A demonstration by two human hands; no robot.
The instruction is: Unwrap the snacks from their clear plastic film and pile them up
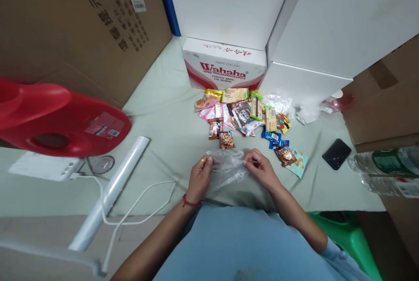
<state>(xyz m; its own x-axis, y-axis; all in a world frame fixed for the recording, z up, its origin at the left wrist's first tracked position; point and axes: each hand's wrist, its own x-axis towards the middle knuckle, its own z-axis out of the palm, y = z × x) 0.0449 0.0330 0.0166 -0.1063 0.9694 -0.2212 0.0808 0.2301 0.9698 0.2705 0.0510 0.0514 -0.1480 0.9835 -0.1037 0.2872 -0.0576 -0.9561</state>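
Observation:
A clear plastic bag [226,172] is stretched between my two hands near the front edge of the table. My left hand [200,175] pinches its left side, with a ring on a finger and a red cord at the wrist. On the right side, the fingertips of my right hand [262,168] are closed on the bag's upper edge. Just beyond lies a loose pile of wrapped snacks, among them a dark brown packet [244,114], a cookie packet [226,140] and a light teal packet [298,165].
Behind the snacks stands a Wahaha carton [225,69] below white boxes [225,6]. On the left are a red jug [75,119], a plastic film roll [127,172], a white power bank [46,166] and its cable. A black phone [337,154] and plastic bottles [389,161] lie right.

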